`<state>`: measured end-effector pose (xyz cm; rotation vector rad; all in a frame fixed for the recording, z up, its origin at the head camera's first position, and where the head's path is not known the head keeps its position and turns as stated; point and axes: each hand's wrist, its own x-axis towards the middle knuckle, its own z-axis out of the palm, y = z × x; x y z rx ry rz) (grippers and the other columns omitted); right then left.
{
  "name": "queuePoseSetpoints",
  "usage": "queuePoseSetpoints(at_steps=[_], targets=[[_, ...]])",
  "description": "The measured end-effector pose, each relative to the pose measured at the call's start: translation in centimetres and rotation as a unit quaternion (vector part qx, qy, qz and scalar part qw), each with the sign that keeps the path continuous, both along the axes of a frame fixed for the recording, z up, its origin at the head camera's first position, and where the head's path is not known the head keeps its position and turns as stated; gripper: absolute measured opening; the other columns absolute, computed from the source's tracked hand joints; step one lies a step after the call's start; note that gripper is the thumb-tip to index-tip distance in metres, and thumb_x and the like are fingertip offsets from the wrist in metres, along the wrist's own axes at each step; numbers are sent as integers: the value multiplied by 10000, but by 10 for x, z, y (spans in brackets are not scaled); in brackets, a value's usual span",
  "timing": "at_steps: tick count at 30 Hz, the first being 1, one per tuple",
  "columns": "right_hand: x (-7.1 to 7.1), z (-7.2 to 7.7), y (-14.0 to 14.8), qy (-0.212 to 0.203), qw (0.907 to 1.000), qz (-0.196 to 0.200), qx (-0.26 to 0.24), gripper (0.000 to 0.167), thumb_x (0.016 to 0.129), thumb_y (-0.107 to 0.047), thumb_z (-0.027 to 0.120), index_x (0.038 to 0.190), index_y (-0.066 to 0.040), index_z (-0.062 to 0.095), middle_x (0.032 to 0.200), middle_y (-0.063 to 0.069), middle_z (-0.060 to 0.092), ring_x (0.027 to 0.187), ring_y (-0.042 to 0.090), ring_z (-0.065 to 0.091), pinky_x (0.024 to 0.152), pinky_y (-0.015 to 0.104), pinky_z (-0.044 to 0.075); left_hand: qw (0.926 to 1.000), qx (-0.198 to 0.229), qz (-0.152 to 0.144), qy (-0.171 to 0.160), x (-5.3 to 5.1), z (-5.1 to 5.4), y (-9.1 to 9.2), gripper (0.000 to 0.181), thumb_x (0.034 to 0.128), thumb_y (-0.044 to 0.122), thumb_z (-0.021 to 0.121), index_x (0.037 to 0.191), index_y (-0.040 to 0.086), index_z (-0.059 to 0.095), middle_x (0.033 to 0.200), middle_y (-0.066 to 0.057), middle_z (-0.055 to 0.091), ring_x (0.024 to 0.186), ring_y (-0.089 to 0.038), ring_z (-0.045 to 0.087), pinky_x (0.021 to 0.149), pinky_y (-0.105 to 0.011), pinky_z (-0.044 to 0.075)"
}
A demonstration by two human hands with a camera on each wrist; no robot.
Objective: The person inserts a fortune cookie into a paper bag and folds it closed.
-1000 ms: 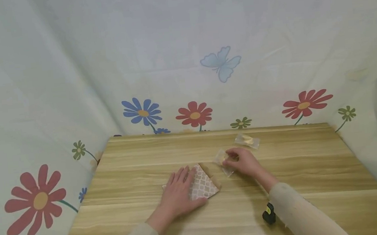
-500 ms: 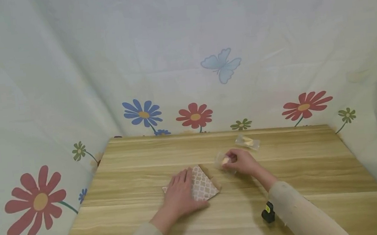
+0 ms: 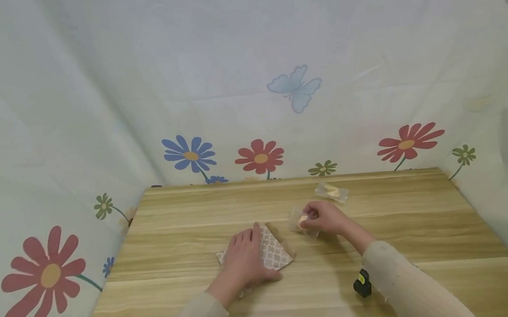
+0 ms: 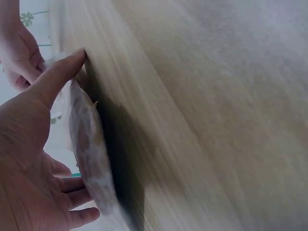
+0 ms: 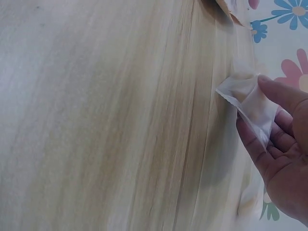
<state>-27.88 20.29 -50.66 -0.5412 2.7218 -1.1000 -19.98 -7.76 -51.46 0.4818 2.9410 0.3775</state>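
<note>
A flat paper bag with a white lattice pattern [image 3: 273, 251] is under my left hand [image 3: 244, 261]. In the left wrist view, the thumb and fingers span the bag [image 4: 91, 149] from edge to edge, and its near side stands off the table over a dark shadow. The bag's brown opening faces right. My right hand [image 3: 328, 218] pinches a small clear plastic packet [image 5: 252, 103] with something pale yellow inside, just right of that opening. Part of the packet is hidden behind the fingers in the head view.
Behind the right hand lies a second clear packet [image 3: 332, 193] with a yellowish content. Both hands work over a wood-grain table [image 3: 186, 216]. A cloth with printed flowers [image 3: 260, 158] rises along its back and sides. A black device [image 3: 362, 284] sits by the right sleeve.
My left hand has curled further round the bag and lifted its near edge, so a corner shows below the palm. The right hand keeps the packet in almost the same place.
</note>
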Motion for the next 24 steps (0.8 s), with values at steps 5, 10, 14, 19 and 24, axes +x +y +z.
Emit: queuePoseSetpoints(at_steps=[5, 10, 14, 19, 24], targets=[[0, -1, 3, 19, 10000, 12, -77, 227, 921, -176, 844, 1045, -19, 735, 962, 42, 727, 885, 153, 662, 828, 369, 585, 10000, -23, -69, -45, -4, 2, 2, 1412, 656, 697, 924, 1679, 9, 235, 1605, -233, 450, 1487, -399, 428, 1264, -566, 300], [1, -1, 5, -75, 9998, 38, -172, 200, 949, -143, 810, 1065, 5, 742, 964, 46, 739, 876, 150, 667, 806, 337, 584, 9995, -59, -244, 192, -7, 1, 1, 1374, 661, 644, 919, 1684, 28, 237, 1578, -198, 480, 1463, -380, 451, 1268, -560, 292], [2, -2, 8, -168, 9995, -1, -251, 174, 961, -126, 792, 1063, 7, 746, 964, 45, 740, 876, 150, 666, 800, 333, 583, 9989, 111, -361, 294, -9, 0, -1, 1352, 662, 627, 919, 1683, 43, 253, 1578, -192, 480, 1457, -393, 453, 1264, -560, 301], [4, -3, 11, -86, 9996, -7, -280, 116, 984, -106, 762, 1038, -4, 757, 954, 45, 746, 893, 162, 680, 819, 372, 590, 9980, 376, -412, 312, -8, 1, 0, 1318, 677, 590, 920, 1692, 76, 253, 1570, -180, 478, 1452, -389, 453, 1264, -556, 301], [6, -5, 14, 31, 9994, -109, -337, 98, 995, -111, 749, 1020, -19, 774, 948, 48, 758, 918, 206, 712, 862, 426, 605, 9964, 573, -490, 395, -8, 0, 0, 1288, 687, 564, 908, 1697, 106, 255, 1560, -158, 478, 1435, -373, 466, 1257, -549, 314]])
